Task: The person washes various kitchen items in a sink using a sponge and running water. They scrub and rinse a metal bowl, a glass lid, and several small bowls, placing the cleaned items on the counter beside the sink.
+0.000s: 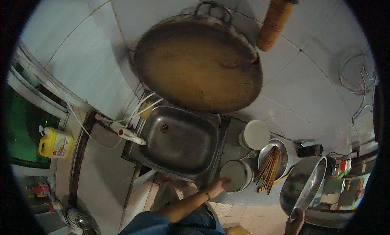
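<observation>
My left hand [217, 188] touches the near left rim of a stack of round bowls [234, 176] on the counter beside the sink; its fingertips are partly blurred, so a firm grip cannot be made out. At the lower right my right hand [297, 218] holds a large metal basin [300, 186] by its rim, tilted on its side. Between the hands, a bundle of wooden chopsticks [269, 171] lies across a metal bowl [284, 152]. Behind the stack stands another stack of pale bowls [256, 135].
A stainless steel sink [182, 140] with a tap [131, 136] lies left of the bowls. A large wok [198, 67] leans on the tiled wall above it. A yellow jug [56, 143] stands far left; a black cylindrical container [310, 150] lies behind the basin.
</observation>
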The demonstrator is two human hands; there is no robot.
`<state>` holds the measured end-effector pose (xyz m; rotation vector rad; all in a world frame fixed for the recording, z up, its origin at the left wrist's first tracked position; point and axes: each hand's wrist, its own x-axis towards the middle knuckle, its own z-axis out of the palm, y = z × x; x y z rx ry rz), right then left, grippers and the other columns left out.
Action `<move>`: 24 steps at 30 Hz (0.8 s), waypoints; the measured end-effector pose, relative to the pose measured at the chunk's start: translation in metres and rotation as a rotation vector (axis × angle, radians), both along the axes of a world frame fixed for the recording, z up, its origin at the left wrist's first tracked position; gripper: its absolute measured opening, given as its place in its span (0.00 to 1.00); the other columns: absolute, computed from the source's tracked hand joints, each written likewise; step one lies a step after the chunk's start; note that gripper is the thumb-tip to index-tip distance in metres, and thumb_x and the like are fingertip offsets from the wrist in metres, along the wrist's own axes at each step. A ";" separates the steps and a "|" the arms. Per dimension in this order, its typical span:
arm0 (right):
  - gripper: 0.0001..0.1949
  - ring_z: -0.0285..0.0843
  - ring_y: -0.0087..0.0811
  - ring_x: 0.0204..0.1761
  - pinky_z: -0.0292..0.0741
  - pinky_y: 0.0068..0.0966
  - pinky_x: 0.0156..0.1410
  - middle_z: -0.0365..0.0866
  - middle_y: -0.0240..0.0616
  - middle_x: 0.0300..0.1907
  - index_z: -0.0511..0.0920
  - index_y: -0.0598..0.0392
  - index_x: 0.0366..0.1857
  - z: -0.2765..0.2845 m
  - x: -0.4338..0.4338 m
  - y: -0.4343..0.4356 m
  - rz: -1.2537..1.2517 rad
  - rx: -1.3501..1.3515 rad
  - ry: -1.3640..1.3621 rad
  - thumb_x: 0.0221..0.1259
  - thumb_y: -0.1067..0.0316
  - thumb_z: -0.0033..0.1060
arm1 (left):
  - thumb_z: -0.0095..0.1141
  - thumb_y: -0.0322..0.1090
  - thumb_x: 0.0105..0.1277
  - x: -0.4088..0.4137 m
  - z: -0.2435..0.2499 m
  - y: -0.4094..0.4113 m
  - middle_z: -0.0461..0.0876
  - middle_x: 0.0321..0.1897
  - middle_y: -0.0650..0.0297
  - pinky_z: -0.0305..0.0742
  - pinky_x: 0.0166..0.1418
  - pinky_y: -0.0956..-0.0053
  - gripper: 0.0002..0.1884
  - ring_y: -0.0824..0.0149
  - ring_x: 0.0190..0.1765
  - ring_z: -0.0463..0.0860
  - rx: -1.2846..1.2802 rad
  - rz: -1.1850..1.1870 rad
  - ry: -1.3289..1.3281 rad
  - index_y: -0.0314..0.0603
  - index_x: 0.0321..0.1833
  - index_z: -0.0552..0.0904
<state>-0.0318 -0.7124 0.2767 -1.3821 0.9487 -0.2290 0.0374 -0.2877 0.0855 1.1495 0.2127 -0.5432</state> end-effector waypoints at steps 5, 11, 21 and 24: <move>0.15 0.73 0.37 0.43 0.71 0.34 0.50 0.73 0.37 0.41 0.73 0.58 0.44 0.070 0.049 0.182 0.315 -0.131 -0.124 0.53 0.64 0.52 | 0.56 0.28 0.60 -0.051 -0.018 0.095 0.75 0.54 0.61 0.67 0.62 0.66 0.20 0.61 0.57 0.74 0.357 -0.066 -0.519 0.40 0.57 0.75; 0.17 0.76 0.36 0.43 0.73 0.34 0.51 0.76 0.40 0.41 0.73 0.63 0.45 0.030 0.101 0.290 0.540 0.195 0.042 0.49 0.70 0.55 | 0.56 0.29 0.61 -0.099 0.032 0.214 0.76 0.55 0.58 0.70 0.61 0.63 0.21 0.60 0.56 0.76 0.048 0.249 0.030 0.39 0.58 0.74; 0.22 0.77 0.42 0.42 0.81 0.35 0.31 0.74 0.43 0.46 0.64 0.52 0.56 -0.135 0.145 0.424 0.975 0.232 0.268 0.58 0.62 0.54 | 0.53 0.28 0.61 -0.171 0.043 0.282 0.77 0.51 0.56 0.74 0.55 0.62 0.21 0.59 0.52 0.78 -0.113 0.561 0.357 0.33 0.58 0.70; 0.24 0.74 0.43 0.50 0.83 0.37 0.41 0.68 0.43 0.55 0.60 0.50 0.61 -0.195 0.155 0.459 0.963 0.365 0.197 0.62 0.63 0.53 | 0.53 0.27 0.60 -0.190 0.026 0.293 0.77 0.52 0.54 0.75 0.53 0.62 0.21 0.59 0.50 0.80 0.518 0.220 -0.067 0.34 0.57 0.71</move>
